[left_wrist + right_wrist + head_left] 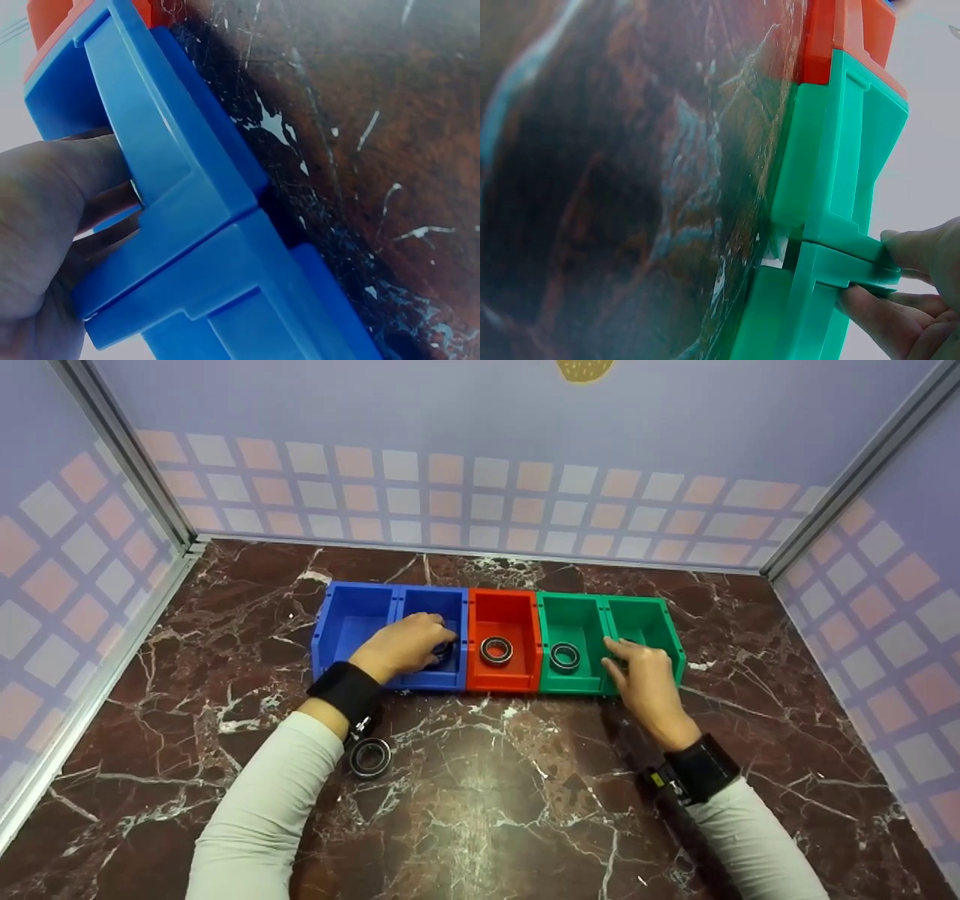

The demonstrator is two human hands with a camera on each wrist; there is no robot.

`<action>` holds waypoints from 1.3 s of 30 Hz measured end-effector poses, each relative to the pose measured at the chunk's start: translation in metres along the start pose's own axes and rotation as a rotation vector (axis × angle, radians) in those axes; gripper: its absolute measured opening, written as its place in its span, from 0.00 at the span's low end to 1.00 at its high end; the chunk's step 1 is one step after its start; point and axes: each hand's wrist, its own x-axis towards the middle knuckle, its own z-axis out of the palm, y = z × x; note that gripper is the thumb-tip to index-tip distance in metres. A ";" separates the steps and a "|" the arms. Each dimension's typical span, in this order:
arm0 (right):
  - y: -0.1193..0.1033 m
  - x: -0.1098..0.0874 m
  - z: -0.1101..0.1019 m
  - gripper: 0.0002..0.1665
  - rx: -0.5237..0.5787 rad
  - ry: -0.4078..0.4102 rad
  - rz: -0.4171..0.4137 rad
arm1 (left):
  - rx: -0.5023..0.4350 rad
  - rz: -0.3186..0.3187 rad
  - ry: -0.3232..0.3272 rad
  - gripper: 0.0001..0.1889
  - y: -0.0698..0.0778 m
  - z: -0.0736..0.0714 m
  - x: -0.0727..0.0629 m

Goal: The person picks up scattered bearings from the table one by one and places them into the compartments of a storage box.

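My left hand [405,645] reaches down into the second blue bin [431,600], fingers curled at a dark ball bearing [444,652] that they partly cover. In the left wrist view the fingertips are hidden behind the blue bin's front wall [142,112]. At the two green bins, my right hand [645,675] pinches the shared divider between thumb and finger. The right wrist view shows fingers [870,307] on both sides of that green wall [840,259]. One bearing [565,658] lies in the left green bin [574,607], another bearing [496,651] in the red bin [504,604].
A loose bearing [370,757] lies on the dark marbled tabletop [480,810], close to my left wristband. The leftmost blue bin [352,622] joins the row. Patterned panels [480,495] stand behind and on both sides.
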 end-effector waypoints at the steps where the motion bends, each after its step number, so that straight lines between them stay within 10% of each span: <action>1: 0.000 0.000 0.000 0.21 0.001 0.000 0.000 | 0.004 -0.003 -0.002 0.13 0.000 0.000 0.000; 39: 0.001 0.000 0.001 0.21 0.005 0.005 -0.004 | 0.026 -0.041 -0.024 0.05 0.004 0.009 0.006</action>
